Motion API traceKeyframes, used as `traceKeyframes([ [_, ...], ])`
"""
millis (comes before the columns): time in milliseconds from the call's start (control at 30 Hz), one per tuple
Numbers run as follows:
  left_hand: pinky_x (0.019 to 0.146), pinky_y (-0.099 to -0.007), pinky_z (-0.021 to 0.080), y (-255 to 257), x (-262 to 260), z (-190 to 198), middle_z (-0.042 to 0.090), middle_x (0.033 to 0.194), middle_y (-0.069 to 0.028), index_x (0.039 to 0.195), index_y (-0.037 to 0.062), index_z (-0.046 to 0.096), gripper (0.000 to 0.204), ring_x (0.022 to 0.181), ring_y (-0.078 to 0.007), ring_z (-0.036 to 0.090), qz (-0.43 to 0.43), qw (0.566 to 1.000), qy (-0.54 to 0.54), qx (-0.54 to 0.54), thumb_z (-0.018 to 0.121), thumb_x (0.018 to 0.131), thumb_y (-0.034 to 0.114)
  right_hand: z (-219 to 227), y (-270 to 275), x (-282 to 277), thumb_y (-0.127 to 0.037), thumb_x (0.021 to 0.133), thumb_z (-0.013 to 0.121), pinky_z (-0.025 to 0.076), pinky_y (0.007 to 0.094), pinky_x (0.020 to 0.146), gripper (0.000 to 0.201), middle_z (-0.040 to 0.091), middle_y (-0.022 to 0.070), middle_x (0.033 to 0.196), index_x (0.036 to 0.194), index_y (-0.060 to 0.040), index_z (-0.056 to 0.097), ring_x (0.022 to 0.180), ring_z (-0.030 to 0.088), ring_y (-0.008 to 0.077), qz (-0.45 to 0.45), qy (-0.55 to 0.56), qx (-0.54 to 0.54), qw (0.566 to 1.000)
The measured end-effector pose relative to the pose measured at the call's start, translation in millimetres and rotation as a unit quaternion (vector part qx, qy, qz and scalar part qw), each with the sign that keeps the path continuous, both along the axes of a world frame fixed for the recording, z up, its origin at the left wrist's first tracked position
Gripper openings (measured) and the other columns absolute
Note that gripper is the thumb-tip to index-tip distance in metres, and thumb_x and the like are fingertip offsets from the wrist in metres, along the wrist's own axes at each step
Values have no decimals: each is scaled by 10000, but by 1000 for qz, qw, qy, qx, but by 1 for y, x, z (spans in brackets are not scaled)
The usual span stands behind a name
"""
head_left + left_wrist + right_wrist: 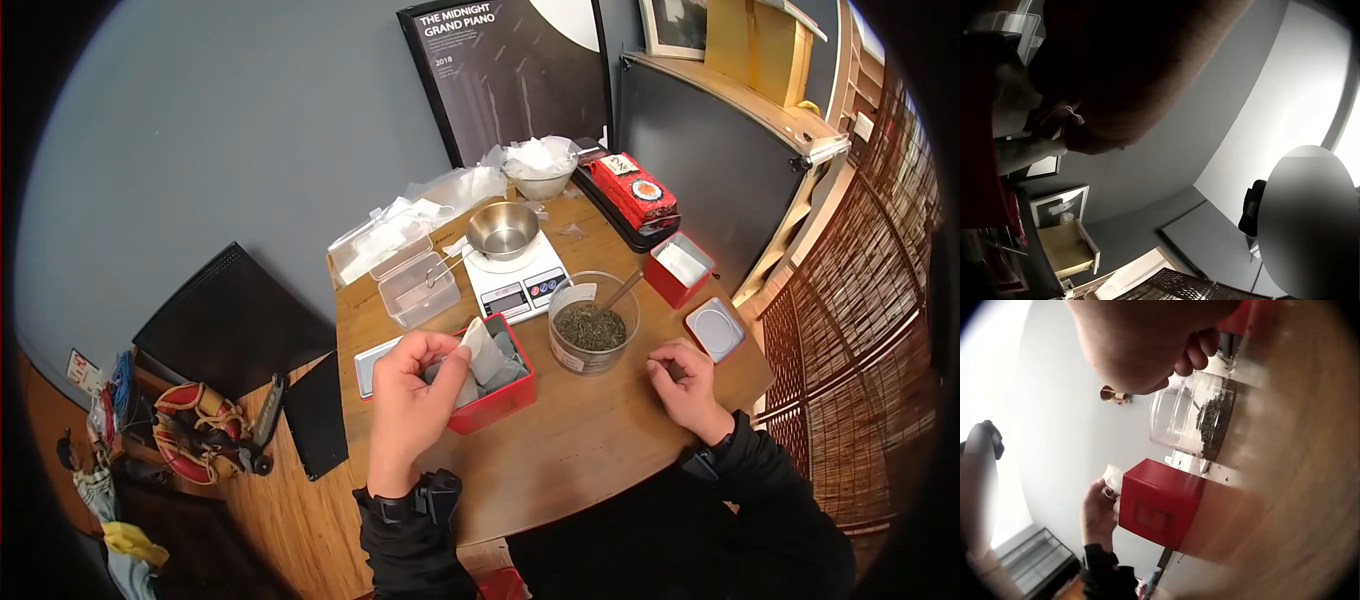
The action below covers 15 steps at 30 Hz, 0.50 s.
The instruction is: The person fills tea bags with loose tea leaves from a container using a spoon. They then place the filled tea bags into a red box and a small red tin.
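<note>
With thumb and fingertips, my left hand (412, 398) pinches a small white tea bag (482, 345) at the mouth of a red tin (505, 404). More pale bags (506, 374) lie inside that tin. My right hand (688, 385) rests near the table's right side, fingers loosely curled around nothing. Between the hands stands a clear tub (577, 357) of dried tea leaves (580, 326), a spoon (624, 289) leaning in it. In the right wrist view, the left hand (1098, 509) holds the bag beside the red tin (1166, 503). The left wrist view is dark.
Behind the tub, a metal pan (502, 232) sits on a white kitchen scale (520, 281). A clear plastic box (418, 290) stands open left of it. Another red tin (680, 270) and a lid (716, 331) lie at right. A red package (632, 188) and a bowl (541, 185) stand farther back.
</note>
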<state>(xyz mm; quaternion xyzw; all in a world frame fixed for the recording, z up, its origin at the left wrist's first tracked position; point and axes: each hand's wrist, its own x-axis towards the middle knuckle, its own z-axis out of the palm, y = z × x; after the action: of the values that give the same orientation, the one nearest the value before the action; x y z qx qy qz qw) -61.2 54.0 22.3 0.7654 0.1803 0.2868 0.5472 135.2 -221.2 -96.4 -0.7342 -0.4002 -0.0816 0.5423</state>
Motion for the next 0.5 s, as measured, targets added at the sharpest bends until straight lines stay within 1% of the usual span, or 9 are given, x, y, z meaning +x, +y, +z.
traceKeyframes([
  [100, 629, -182, 450, -4, 0, 4, 671, 800, -1, 930, -24, 637, 72, 718, -24, 574, 1, 999, -37, -27, 668, 920, 40, 22, 9, -9, 3, 814, 705, 482, 270, 615, 149, 649, 104, 868, 957, 1, 662, 686, 602, 179, 9, -66, -13, 998],
  [167, 626, -179, 452, -11, -1, 11, 668, 796, 3, 930, -19, 633, 62, 716, -21, 577, 7, 998, -53, -26, 665, 923, 34, 38, 24, -19, 7, 824, 707, 492, 270, 623, 127, 667, 115, 879, 946, 0, 671, 713, 628, 196, 59, -94, 22, 994],
  [200, 622, -175, 453, -16, 0, 15, 664, 792, 7, 931, -15, 630, 54, 714, -18, 579, 8, 997, -67, -24, 662, 926, 29, 43, 32, -22, 7, 824, 707, 492, 270, 623, 127, 667, 115, 879, 946, 0, 671, 713, 628, 196, 59, -94, 25, 994],
  [267, 624, -177, 459, -26, 1, 22, 668, 801, 3, 935, -16, 629, 52, 716, -21, 585, 7, 998, -65, -22, 661, 926, 25, 54, 48, -29, -3, 852, 700, 504, 260, 644, 222, 680, 118, 973, 1070, 1, 657, 791, 661, 175, 160, -50, 57, 984],
  [300, 626, -179, 465, -31, 1, 24, 672, 809, -1, 938, -17, 629, 51, 717, -24, 591, 6, 998, -63, -22, 660, 926, 22, 60, 55, -34, -3, 852, 700, 504, 260, 644, 222, 680, 118, 973, 1070, 1, 657, 791, 661, 175, 160, -49, 61, 984],
  [367, 626, -179, 466, -45, 6, 24, 675, 814, -7, 941, -18, 626, 57, 717, -25, 595, 7, 997, -71, -24, 662, 928, 24, 73, 66, -43, -15, 931, 630, 531, 284, 727, 319, 685, 101, 1063, 1244, 0, 568, 913, 674, 164, 259, 163, 67, 950],
  [400, 626, -178, 467, -52, 9, 24, 678, 819, -14, 943, -19, 623, 62, 717, -25, 599, 7, 996, -80, -30, 663, 930, 26, 73, 68, -44, -15, 931, 630, 531, 284, 727, 319, 685, 101, 1063, 1244, 0, 568, 913, 674, 164, 262, 162, 71, 949],
  [467, 621, -177, 466, -66, 14, 23, 682, 826, -18, 954, -20, 616, 68, 716, -27, 606, 7, 997, -81, -17, 660, 937, 29, 68, 70, -45, -61, 979, 594, 530, 260, 724, 364, 664, 98, 1134, 1325, -1, 498, 947, 668, 147, 362, 374, 132, 844],
  [500, 624, -177, 467, -73, 17, 21, 682, 824, -18, 960, -21, 614, 68, 722, -28, 608, -3, 996, -85, -23, 657, 939, 27, 66, 67, -44, -61, 979, 594, 530, 260, 724, 364, 664, 98, 1134, 1325, -1, 498, 947, 668, 147, 364, 373, 136, 843],
])
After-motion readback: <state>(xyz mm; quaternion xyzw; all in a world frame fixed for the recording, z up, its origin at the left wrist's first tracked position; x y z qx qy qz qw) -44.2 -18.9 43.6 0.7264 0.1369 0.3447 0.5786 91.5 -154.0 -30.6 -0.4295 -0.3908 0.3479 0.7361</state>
